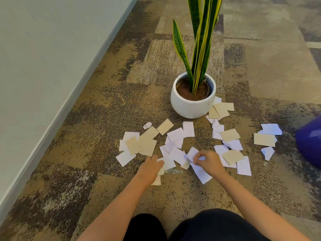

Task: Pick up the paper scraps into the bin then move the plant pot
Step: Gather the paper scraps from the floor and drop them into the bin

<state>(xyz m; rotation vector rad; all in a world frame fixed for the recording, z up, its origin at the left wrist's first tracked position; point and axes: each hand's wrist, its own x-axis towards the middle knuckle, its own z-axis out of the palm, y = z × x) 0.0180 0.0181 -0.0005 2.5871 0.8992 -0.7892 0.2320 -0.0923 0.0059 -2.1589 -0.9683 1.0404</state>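
One blue bin [310,141], edge-cropped.

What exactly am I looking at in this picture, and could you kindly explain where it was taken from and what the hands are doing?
No machine here: a person wears a camera on the head, looking down at their own bare hands. The patterned brown carpet is strewn with white and beige paper scraps before a round white plant pot with tall striped leaves. The right hand pinches a white scrap; the left hand rests flat on other scraps. A purple object sits at the right edge.
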